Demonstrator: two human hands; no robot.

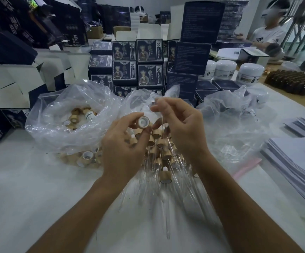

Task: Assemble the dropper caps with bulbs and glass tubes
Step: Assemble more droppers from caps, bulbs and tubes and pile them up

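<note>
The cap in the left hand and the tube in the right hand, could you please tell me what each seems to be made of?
Cap: tan, matt outer sleeve, probably wood or bamboo going by its colour, with a smooth white liner, likely plastic. Tube: thin and see-through with faint glints, so it looks like clear glass, though clear plastic cannot be ruled out.

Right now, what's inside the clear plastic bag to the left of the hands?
The plastic bag holds loose wooden dropper caps and one small labelled bottle. Anything deeper is hidden by crumpled plastic.
</note>
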